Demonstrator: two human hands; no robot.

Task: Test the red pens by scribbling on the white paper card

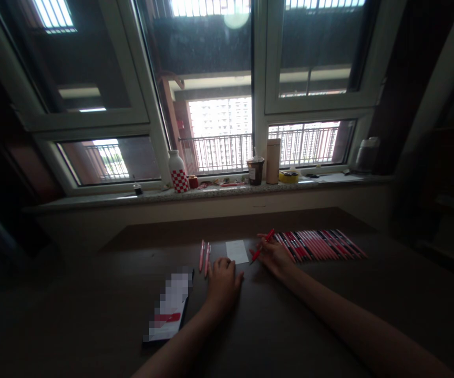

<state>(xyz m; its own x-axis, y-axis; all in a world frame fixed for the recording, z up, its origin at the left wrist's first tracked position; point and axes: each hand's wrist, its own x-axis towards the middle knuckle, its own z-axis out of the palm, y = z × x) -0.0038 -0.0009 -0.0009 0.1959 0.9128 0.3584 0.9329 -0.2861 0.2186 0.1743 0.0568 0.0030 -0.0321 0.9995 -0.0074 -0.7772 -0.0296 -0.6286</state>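
A red pen (256, 255) is held in my right hand (277, 258), its tip pointing down and left beside a small white sheet of paper (238, 251). My left hand (224, 282) rests on the table just below that paper, fingers spread and holding nothing. Two pink pens (202, 256) lie side by side left of the paper, near my left fingertips. To the right of my right hand, several red, pink and dark pens (317, 245) lie in a close row.
A phone-like slab with a blurred-out face (172, 304) lies left of my left forearm on the dark table (109, 294). Along the windowsill stand a red-checked white bottle (178, 176), a drink cup (255, 172), a tan cylinder (273, 161) and a yellow tape roll (288, 177).
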